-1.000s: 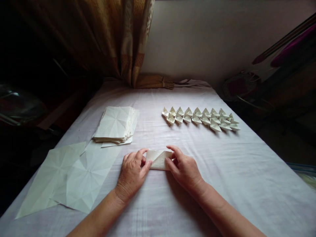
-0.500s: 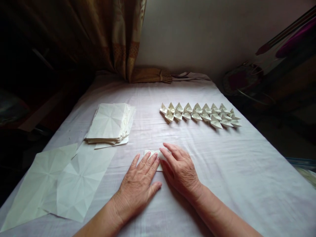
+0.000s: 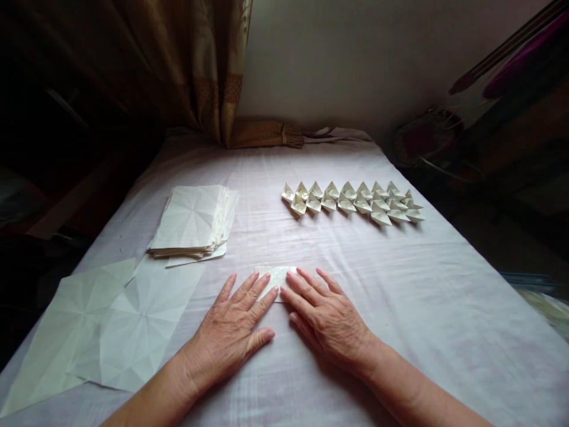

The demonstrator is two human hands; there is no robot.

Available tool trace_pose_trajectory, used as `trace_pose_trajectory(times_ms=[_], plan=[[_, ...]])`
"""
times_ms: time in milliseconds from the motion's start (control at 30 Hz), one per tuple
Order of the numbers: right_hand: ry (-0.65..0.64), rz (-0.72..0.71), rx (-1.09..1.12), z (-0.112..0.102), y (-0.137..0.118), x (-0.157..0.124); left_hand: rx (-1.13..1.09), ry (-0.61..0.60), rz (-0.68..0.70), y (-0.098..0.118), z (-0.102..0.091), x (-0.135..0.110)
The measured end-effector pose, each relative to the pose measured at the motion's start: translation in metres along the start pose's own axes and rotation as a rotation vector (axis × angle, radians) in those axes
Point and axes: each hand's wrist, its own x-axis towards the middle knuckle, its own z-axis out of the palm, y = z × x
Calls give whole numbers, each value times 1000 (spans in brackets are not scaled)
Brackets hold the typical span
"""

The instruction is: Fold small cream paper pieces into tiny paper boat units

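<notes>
Right hand (image 3: pixel 326 314) has uncurled since half a second ago, so it's spread flat like my left hand (image 3: pixel 233 329) now, fingertips of both on a thin rectangle of folded paper (image 3: pixel 279 276) lying across the slightly rumpled cloth (image 3: pixel 422 296).

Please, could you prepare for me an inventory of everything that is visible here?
Folded paper: one, whitish, centre
Paper stack: one, off-white, left
Loose creased sheets: at least two, off-white, near left
Small folded pieces: many, cream, rows at right
Cloth: one, pale lilac, under the papers
Curtain: one, gold-brown, upper left
Fringed fabric: one, brown, cloth's far edge
Wall: one, greyish, behind
Purple item: one, purple, upper right
Dark sides: contents unclear
Left hand: one, bare, left of centre
Right hand: one, bare, right of centre
</notes>
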Motion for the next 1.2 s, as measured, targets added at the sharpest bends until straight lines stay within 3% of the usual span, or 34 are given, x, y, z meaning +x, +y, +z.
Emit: trace_pose_trajectory(times_ms=[133,267,400,533,767,900,1033,1200], plan=[[-9,-30,40,2,-7,-1,9,-42,32,-4,-5,-1],[70,-65,51,-1,-2,-4,-10,-35,48,-8,-11,-3],[128,-111,48,-7,5,-4,-9,91,32,-5,-15,1],[214,-113,49,-6,7,-3,12,205,115,2,-20,14],[228,-84,70,-2,8,-1,193,53,99,16,-30,38],[207,-59,34,0,10,-1,297,37,95,22,-27,41],[213,-55,7,0,10,4,192,113,55,19,-25,37],[226,-35,21,-3,8,18,-64,328,-66,8,-24,33]])
